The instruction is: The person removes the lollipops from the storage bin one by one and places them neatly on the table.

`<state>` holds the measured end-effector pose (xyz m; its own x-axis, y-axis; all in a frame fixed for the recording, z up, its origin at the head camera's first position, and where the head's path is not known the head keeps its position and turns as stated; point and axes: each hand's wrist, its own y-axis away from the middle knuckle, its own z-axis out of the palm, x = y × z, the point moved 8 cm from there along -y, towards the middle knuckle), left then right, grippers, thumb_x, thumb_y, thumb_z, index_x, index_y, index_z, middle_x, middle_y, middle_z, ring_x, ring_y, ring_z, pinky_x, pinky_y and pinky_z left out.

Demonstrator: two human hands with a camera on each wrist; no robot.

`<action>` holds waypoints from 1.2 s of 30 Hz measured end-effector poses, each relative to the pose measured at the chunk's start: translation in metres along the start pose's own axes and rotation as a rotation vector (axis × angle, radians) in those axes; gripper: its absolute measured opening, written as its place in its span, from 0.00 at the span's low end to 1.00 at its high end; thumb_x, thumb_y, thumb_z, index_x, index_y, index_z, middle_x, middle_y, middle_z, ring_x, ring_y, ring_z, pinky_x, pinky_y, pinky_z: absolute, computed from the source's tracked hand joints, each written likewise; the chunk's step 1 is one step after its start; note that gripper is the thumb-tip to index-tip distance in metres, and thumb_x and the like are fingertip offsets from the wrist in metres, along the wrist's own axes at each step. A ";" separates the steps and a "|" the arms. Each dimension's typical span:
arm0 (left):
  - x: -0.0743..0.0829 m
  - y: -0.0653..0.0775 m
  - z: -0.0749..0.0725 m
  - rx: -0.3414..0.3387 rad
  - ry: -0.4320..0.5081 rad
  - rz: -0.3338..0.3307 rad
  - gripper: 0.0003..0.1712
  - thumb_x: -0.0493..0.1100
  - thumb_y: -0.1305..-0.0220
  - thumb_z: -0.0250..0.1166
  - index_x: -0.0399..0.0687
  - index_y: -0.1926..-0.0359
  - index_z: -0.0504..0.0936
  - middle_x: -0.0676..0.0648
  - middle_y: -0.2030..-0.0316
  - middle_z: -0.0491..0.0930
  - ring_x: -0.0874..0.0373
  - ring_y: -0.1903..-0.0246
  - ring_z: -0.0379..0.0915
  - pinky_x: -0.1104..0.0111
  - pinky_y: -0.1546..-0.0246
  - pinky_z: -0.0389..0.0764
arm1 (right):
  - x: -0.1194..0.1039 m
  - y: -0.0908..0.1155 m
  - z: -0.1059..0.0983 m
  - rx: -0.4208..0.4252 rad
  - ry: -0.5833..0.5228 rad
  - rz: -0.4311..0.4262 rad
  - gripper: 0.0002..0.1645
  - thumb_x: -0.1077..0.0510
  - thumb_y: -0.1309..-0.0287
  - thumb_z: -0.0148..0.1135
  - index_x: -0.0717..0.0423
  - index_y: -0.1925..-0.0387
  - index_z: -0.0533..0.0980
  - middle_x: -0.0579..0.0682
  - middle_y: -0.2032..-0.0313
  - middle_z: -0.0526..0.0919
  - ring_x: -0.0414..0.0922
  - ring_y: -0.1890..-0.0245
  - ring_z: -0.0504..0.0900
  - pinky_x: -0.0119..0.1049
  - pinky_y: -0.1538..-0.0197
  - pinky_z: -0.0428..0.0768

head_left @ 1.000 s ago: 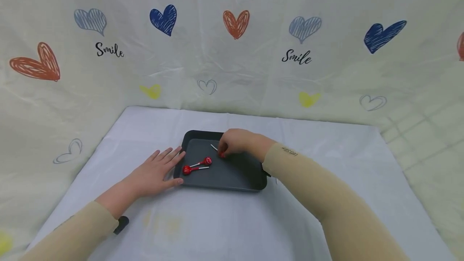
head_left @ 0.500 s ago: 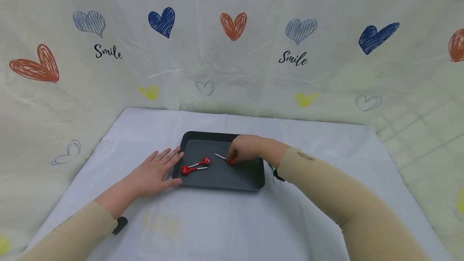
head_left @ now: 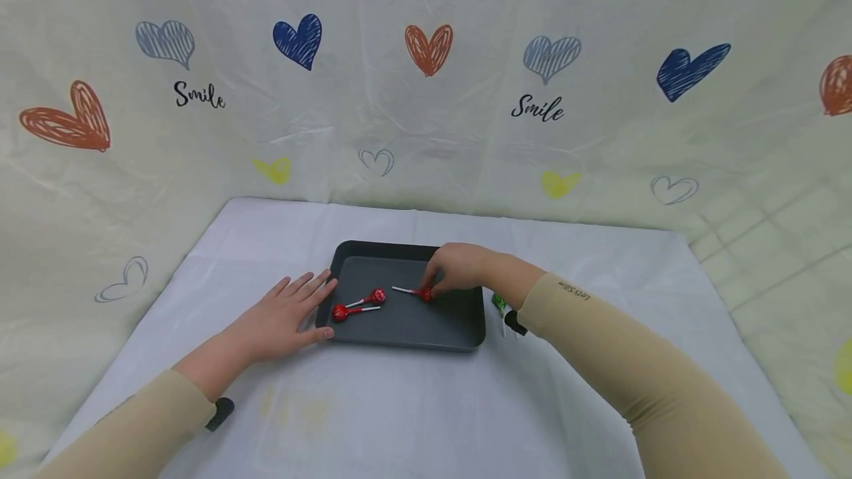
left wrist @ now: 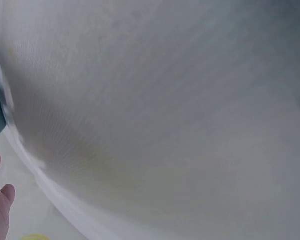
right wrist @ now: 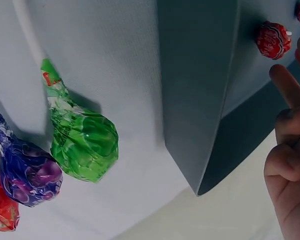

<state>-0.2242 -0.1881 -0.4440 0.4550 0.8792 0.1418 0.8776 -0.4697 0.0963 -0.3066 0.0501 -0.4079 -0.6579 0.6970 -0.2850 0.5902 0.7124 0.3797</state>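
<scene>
A dark grey tray (head_left: 413, 342) lies on the white-covered table with red-wrapped lollipops in it. Two of them, the upper lollipop (head_left: 378, 296) and the lower lollipop (head_left: 340, 313), lie close together on the left. Another red lollipop (head_left: 425, 293) lies farther right, stick to the left. My right hand (head_left: 459, 266) is over the tray, its parted fingers around this lollipop's head; in the right wrist view the fingertips (right wrist: 279, 74) look apart from the red wrapper (right wrist: 273, 40). My left hand (head_left: 282, 320) lies flat with spread fingers, fingertips at the tray's left rim.
Right of the tray, partly hidden by my right arm, lies a green-wrapped lollipop (right wrist: 85, 142). Beside it in the right wrist view are a purple-wrapped lollipop (right wrist: 30, 172) and a red one (right wrist: 2, 207). A heart-printed sheet (head_left: 466, 154) hangs behind the table.
My right hand has moved right within the tray with the third red lollipop, then its fingers have parted around it. The left hand stays put. The green lollipop now shows more.
</scene>
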 end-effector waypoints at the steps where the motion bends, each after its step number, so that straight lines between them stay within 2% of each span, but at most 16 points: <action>1: 0.000 0.000 0.000 0.000 0.001 0.001 0.52 0.74 0.36 0.55 0.54 0.21 0.51 0.47 0.22 0.47 0.42 0.25 0.43 0.41 0.28 0.46 | 0.001 0.000 0.000 0.002 0.003 0.006 0.11 0.52 0.40 0.70 0.41 0.55 0.87 0.36 0.57 0.86 0.36 0.54 0.80 0.35 0.45 0.78; 9: 0.000 0.000 -0.001 0.014 0.009 0.011 0.52 0.73 0.36 0.56 0.53 0.21 0.51 0.47 0.22 0.47 0.42 0.25 0.44 0.41 0.28 0.46 | 0.004 -0.005 0.005 0.016 0.021 0.054 0.10 0.48 0.41 0.71 0.41 0.58 0.88 0.35 0.64 0.86 0.33 0.63 0.79 0.33 0.54 0.80; 16: 0.000 0.000 0.000 0.021 0.015 0.017 0.52 0.73 0.36 0.56 0.52 0.22 0.52 0.46 0.22 0.48 0.42 0.25 0.44 0.41 0.29 0.46 | 0.001 -0.007 0.007 0.033 0.046 0.095 0.08 0.50 0.42 0.71 0.42 0.60 0.88 0.35 0.66 0.85 0.33 0.66 0.79 0.32 0.57 0.80; 22: -0.001 -0.001 0.000 0.002 0.002 0.006 0.52 0.72 0.36 0.56 0.54 0.21 0.50 0.47 0.22 0.47 0.42 0.25 0.43 0.41 0.28 0.46 | -0.001 -0.007 0.006 0.037 0.058 0.081 0.08 0.55 0.41 0.71 0.42 0.59 0.87 0.37 0.63 0.86 0.35 0.62 0.79 0.33 0.53 0.80; 29: 0.001 -0.001 -0.001 0.001 -0.005 0.003 0.52 0.73 0.36 0.56 0.54 0.21 0.51 0.47 0.22 0.47 0.42 0.25 0.43 0.41 0.28 0.46 | -0.006 -0.003 0.006 0.028 0.097 -0.018 0.12 0.61 0.38 0.66 0.45 0.56 0.87 0.39 0.57 0.86 0.40 0.54 0.81 0.37 0.44 0.78; 36: 0.000 0.001 -0.001 0.016 0.007 0.008 0.52 0.74 0.37 0.55 0.54 0.21 0.52 0.47 0.22 0.49 0.42 0.25 0.44 0.41 0.28 0.46 | -0.008 0.000 0.008 0.031 0.105 -0.062 0.15 0.64 0.37 0.64 0.43 0.55 0.87 0.38 0.53 0.86 0.39 0.49 0.80 0.37 0.41 0.77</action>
<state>-0.2240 -0.1887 -0.4434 0.4614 0.8746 0.1490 0.8760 -0.4757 0.0795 -0.2980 0.0451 -0.4128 -0.7377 0.6407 -0.2131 0.5601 0.7569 0.3366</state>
